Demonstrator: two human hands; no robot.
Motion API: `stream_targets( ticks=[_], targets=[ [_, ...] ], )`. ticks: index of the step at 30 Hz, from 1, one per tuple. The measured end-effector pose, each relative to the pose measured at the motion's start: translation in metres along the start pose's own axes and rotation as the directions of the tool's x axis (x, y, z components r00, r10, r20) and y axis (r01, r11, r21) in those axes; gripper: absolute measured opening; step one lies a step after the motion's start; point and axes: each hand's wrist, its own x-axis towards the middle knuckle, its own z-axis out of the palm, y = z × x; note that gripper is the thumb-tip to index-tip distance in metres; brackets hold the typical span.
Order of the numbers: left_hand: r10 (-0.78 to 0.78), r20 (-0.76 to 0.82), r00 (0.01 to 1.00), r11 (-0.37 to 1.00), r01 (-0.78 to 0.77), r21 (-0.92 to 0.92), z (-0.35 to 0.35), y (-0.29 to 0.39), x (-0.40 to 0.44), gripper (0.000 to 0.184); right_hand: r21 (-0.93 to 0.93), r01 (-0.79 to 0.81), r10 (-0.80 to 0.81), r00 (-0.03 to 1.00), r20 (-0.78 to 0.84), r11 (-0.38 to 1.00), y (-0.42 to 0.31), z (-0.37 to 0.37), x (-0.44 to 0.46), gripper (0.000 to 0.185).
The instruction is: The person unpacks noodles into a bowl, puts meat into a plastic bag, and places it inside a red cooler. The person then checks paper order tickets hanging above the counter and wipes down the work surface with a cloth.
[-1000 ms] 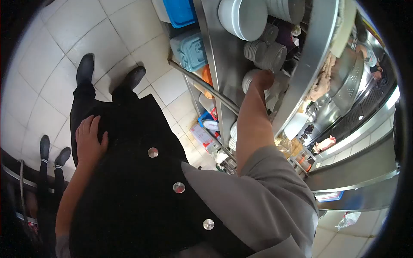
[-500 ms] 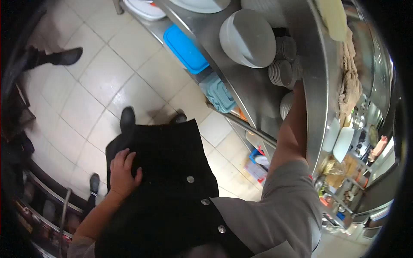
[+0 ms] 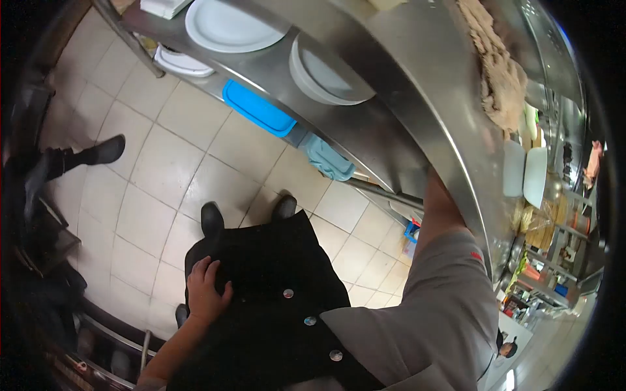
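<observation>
Resting against the black apron, my left hand has its fingers apart and nothing in them. My right forearm reaches beneath the steel countertop, into the shelf space. The counter's edge hides my right hand, so what it touches cannot be seen. On the steel shelf under the counter stand white bowls or dishes, partly covered by the edge. A large white oval plate lies further along the same shelf.
A blue lid and a pale teal container sit on the lower shelf. A beige cloth lies on the countertop, near white dishes. Another person's dark shoe is on the tiled floor at the left.
The view has shifted, so the countertop now covers the stacked small dishes seen before. My right arm has gone further under the edge, out of sight. The left hand stays on the apron.
</observation>
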Motion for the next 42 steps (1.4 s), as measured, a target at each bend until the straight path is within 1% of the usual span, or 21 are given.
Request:
stream_targets(
  ticks=[1, 4, 7, 10, 11, 15, 19, 20, 22, 23, 25, 29, 31, 34, 35, 36, 37, 38, 39, 40, 42],
  targets=[
    [-0.021, 0.028, 0.999, 1.000, 0.021, 0.010, -0.003, 0.001, 0.001, 0.062, 0.008, 0.000, 0.000, 1.000, -0.001, 1.000, 0.000, -0.002, -0.005, 0.035],
    [-0.004, 0.010, 1.000, 0.999, 0.003, 0.049, -0.004, 0.002, 0.004, 0.062, 0.034, 0.004, -0.004, 1.000, -0.016, 0.999, 0.002, -0.008, -0.020, 0.033],
    [0.042, 0.003, 0.999, 0.998, -0.042, 0.044, -0.002, 0.000, 0.008, 0.061, 0.075, 0.018, -0.015, 0.999, -0.034, 0.997, 0.001, -0.016, -0.039, 0.031],
    [0.020, 0.048, 0.999, 1.000, -0.020, 0.006, -0.002, -0.002, 0.011, 0.062, 0.126, 0.031, -0.024, 0.998, -0.061, 0.992, -0.001, -0.034, -0.065, 0.030],
    [0.091, 0.023, 0.996, 0.996, -0.090, -0.012, -0.001, -0.007, 0.012, 0.062, 0.148, 0.037, -0.027, 0.997, -0.066, 0.988, -0.003, -0.041, -0.077, 0.029],
    [0.123, 0.054, 0.991, 0.992, -0.123, -0.003, -0.008, -0.012, 0.021, 0.063, 0.231, 0.080, -0.061, 0.994, -0.087, 0.970, -0.012, -0.080, -0.130, 0.027],
    [0.215, 0.062, 0.975, 0.975, -0.218, 0.034, -0.043, 0.003, 0.022, 0.066, 0.322, 0.147, -0.132, 0.989, -0.070, 0.935, -0.026, -0.127, -0.198, 0.025],
    [0.227, 0.066, 0.972, 0.973, -0.230, 0.026, -0.053, 0.008, 0.023, 0.066, 0.359, 0.164, -0.153, 0.986, -0.059, 0.919, -0.031, -0.139, -0.217, 0.024],
    [0.254, 0.075, 0.964, 0.967, -0.255, 0.010, -0.072, 0.017, 0.026, 0.066, 0.312, 0.176, -0.198, 0.980, 0.038, 0.934, -0.034, -0.165, -0.251, 0.023],
    [0.301, 0.057, 0.952, 0.953, -0.302, -0.001, -0.079, 0.018, 0.029, 0.068, 0.160, 0.210, -0.234, 0.961, 0.149, 0.965, -0.035, -0.181, -0.267, 0.021],
    [0.353, 0.070, 0.933, 0.934, -0.356, 0.037, -0.098, 0.029, 0.038, 0.069, 0.255, 0.224, -0.248, 0.967, 0.065, 0.941, -0.034, -0.211, -0.305, 0.015],
    [0.391, 0.110, 0.914, 0.914, -0.399, 0.066, -0.137, 0.050, 0.052, 0.074, 0.298, 0.162, -0.247, 0.929, 0.276, 0.941, -0.021, -0.283, -0.383, 0.011],
    [0.388, 0.118, 0.914, 0.914, -0.398, 0.080, -0.153, 0.067, 0.060, 0.074, 0.280, 0.188, -0.281, 0.897, 0.342, 0.941, -0.012, -0.332, -0.414, 0.010],
    [0.481, 0.103, 0.871, 0.865, -0.491, 0.107, -0.166, 0.073, 0.076, 0.071, 0.379, 0.168, -0.283, 0.921, 0.269, 0.910, -0.001, -0.412, -0.439, 0.008],
    [0.484, 0.067, 0.873, 0.866, -0.488, 0.109, -0.168, 0.076, 0.078, 0.071, 0.401, 0.158, -0.270, 0.933, 0.239, 0.902, 0.002, -0.438, -0.441, 0.009],
    [0.474, 0.086, 0.876, 0.866, -0.481, 0.136, -0.170, 0.076, 0.076, 0.072, 0.423, 0.157, -0.262, 0.943, 0.203, 0.892, 0.006, -0.458, -0.440, 0.009],
    [0.474, 0.081, 0.877, 0.862, -0.481, 0.158, -0.169, 0.076, 0.081, 0.072, 0.475, 0.139, -0.223, 0.967, 0.125, 0.869, 0.011, -0.473, -0.435, 0.011],
    [0.482, 0.059, 0.874, 0.856, -0.485, 0.178, -0.167, 0.081, 0.093, 0.073, 0.523, 0.141, -0.183, 0.983, 0.030, 0.841, 0.016, -0.481, -0.429, 0.013],
    [0.465, 0.075, 0.882, 0.862, -0.470, 0.187, -0.167, 0.087, 0.100, 0.072, 0.553, 0.157, -0.137, 0.988, -0.079, 0.818, 0.023, -0.483, -0.419, 0.018],
    [0.445, 0.091, 0.891, 0.870, -0.454, 0.194, -0.168, 0.093, 0.104, 0.072, 0.573, 0.152, -0.102, 0.988, -0.118, 0.805, 0.029, -0.483, -0.407, 0.019],
    [0.406, 0.138, 0.903, 0.883, -0.427, 0.195, -0.167, 0.113, 0.117, 0.072, 0.518, 0.201, -0.075, 0.964, -0.254, 0.831, 0.042, -0.466, -0.377, 0.020]
  ],
)
